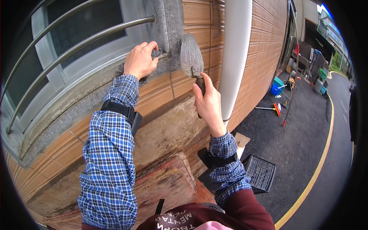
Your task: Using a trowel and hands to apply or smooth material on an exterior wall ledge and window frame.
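Observation:
My left hand (140, 61) is closed over a grey, wiry clump of steel wool (156, 53), mostly covered by the fingers. It presses at the corner of the rough grey window surround (90, 93), where the ledge meets the upright side. My right hand (209, 103) grips the dark handle of a trowel (191, 56). The trowel's blade points up, smeared with grey, in front of the tiled wall (196, 23) just right of the surround. Part of the handle is hidden inside the fist.
Curved metal window bars (82, 39) reach out at the left. A white pipe (237, 53) runs up the wall beside my right hand. Below right lie a black plastic crate (260, 172), a red-and-yellow brush (276, 109) and a blue bucket (275, 89) on the asphalt.

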The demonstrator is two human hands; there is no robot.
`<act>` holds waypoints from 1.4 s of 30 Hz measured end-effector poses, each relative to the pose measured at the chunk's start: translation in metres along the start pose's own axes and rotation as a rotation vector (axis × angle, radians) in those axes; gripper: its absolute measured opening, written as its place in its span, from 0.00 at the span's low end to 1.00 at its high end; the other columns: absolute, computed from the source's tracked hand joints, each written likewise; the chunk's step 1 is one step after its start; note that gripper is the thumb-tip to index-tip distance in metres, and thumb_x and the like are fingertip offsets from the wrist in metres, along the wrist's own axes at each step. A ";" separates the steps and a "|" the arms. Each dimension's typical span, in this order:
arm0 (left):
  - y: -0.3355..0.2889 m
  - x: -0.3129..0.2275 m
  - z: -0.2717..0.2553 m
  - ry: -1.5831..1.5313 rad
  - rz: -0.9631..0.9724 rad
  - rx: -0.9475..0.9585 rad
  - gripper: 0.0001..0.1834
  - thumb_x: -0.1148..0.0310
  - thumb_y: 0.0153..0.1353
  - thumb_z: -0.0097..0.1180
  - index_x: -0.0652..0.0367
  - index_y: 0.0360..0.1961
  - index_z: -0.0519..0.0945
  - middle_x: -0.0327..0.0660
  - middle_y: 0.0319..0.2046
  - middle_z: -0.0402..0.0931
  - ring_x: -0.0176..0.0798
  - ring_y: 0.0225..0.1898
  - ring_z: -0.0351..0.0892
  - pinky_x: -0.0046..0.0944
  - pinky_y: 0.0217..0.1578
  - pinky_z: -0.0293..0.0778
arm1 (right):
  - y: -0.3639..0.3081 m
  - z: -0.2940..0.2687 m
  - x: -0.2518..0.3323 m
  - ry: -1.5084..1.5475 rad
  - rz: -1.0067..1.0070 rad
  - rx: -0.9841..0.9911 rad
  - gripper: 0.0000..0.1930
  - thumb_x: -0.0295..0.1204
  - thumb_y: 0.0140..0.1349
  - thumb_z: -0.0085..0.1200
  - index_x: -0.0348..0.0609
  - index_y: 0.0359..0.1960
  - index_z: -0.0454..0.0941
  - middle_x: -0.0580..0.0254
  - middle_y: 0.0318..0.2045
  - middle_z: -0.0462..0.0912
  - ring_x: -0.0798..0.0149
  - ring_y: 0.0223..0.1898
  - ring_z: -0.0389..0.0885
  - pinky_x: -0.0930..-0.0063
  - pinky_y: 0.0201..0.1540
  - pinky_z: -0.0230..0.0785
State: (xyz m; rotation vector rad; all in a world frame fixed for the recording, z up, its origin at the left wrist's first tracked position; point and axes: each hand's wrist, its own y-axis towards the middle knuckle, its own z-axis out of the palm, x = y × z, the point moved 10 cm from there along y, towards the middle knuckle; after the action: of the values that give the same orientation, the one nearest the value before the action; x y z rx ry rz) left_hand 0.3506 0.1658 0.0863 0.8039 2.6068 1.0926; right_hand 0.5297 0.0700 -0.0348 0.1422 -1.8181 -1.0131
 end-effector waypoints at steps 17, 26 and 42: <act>-0.001 0.001 0.003 -0.020 -0.004 -0.011 0.14 0.66 0.53 0.60 0.53 0.41 0.74 0.46 0.35 0.76 0.52 0.43 0.77 0.49 0.44 0.73 | 0.014 -0.019 0.018 -0.138 -0.039 0.058 0.21 0.30 0.62 0.54 0.31 0.53 0.69 0.36 0.33 0.81 0.39 0.37 0.81 0.56 0.39 0.74; 0.000 -0.003 0.004 -0.011 0.027 -0.023 0.14 0.66 0.54 0.60 0.52 0.41 0.74 0.45 0.35 0.76 0.52 0.43 0.77 0.49 0.44 0.73 | 0.014 -0.024 0.022 -0.229 -0.023 0.084 0.21 0.31 0.62 0.54 0.31 0.53 0.70 0.36 0.29 0.81 0.40 0.35 0.82 0.57 0.38 0.74; 0.000 -0.002 0.001 0.001 0.052 -0.062 0.13 0.66 0.54 0.59 0.52 0.42 0.75 0.44 0.36 0.76 0.50 0.45 0.76 0.48 0.45 0.74 | 0.010 -0.027 0.020 -0.121 0.104 0.087 0.21 0.33 0.63 0.54 0.31 0.54 0.70 0.44 0.24 0.81 0.55 0.19 0.82 0.65 0.25 0.74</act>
State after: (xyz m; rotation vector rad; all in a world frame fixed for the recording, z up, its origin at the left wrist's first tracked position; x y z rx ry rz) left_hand 0.3523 0.1655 0.0849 0.8622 2.5524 1.1815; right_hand 0.5452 0.0506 -0.0095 0.0399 -1.9600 -0.8861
